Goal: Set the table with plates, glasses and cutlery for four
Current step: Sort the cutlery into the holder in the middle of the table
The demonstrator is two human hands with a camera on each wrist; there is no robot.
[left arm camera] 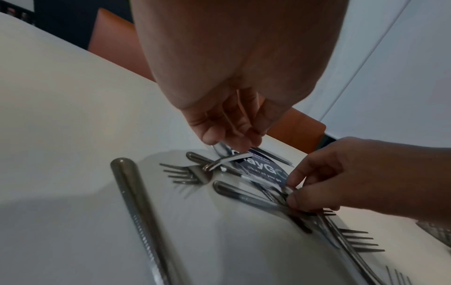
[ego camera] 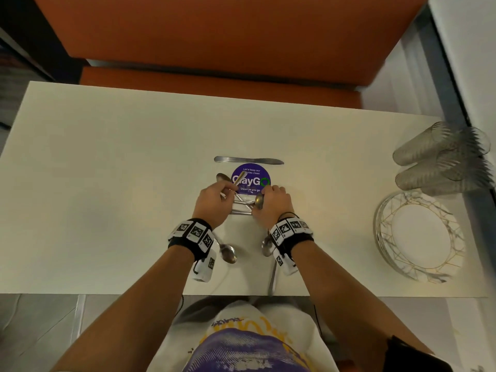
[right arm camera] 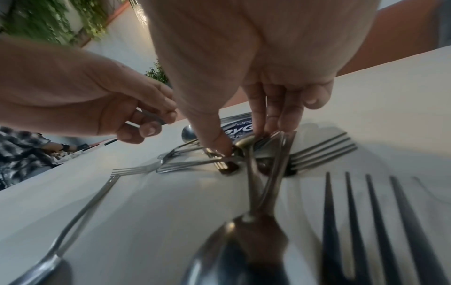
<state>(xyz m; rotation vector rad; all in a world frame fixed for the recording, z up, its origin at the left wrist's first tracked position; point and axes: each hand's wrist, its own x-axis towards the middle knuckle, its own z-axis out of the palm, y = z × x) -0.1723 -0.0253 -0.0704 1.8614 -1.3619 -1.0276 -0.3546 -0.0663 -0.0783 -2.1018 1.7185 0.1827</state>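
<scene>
Forearms reach over the table [ego camera: 80,170] edge | left hand [ego camera: 213,201] pinches a spoon handle; right hand [ego camera: 273,201] pinches utensil handles in the cutlery pile [ego camera: 243,205] mid-table | plates [ego camera: 418,234], glasses [ego camera: 440,159] stacked at right, unplaced | step: sorting cutlery | next: separate four sets without tangling tines.

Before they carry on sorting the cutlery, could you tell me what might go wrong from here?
The right hand pinches several crossed handles, so lifting may drag the tangled forks along. The fork near the front table edge looks liable to be knocked off by a forearm. The stacked glasses lie on their sides and could roll.
</scene>
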